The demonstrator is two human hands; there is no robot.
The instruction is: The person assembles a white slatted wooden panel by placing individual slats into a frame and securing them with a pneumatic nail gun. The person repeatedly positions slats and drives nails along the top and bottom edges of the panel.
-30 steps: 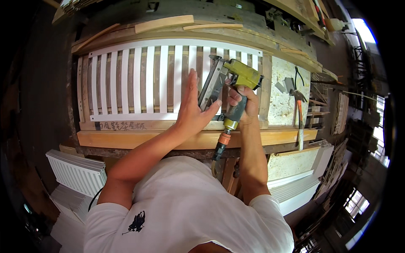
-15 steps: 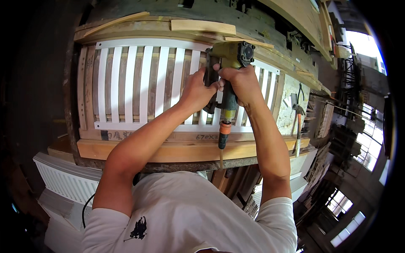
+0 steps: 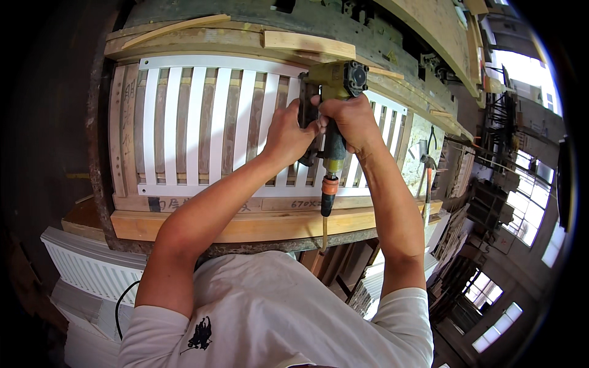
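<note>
A pneumatic nail gun (image 3: 335, 147), olive-yellow with a black magazine, stands over a white slatted panel (image 3: 167, 122), right of its middle. My right hand (image 3: 353, 121) is closed around its handle. My left hand (image 3: 288, 132) is closed at the black magazine; some of its fingertips are hidden behind the gun. From the handle's near end, an orange and black coupling (image 3: 329, 189) leads to a thin air hose (image 3: 324, 232) running toward my body. The gun's body and my hands cover several slats, and its nose is hidden.
The panel lies in a wooden frame with a near rail (image 3: 245, 226) on the workbench. Loose wood strips (image 3: 310, 43) lie along the far rail. A hammer (image 3: 428, 175) and black-handled pliers (image 3: 432, 138) lie at right. White slatted panels (image 3: 92, 257) are stacked at lower left.
The view has shifted slightly. Against the loose strip at the far rail, the nail gun and both hands sit a little farther left. Both hands keep their grip.
</note>
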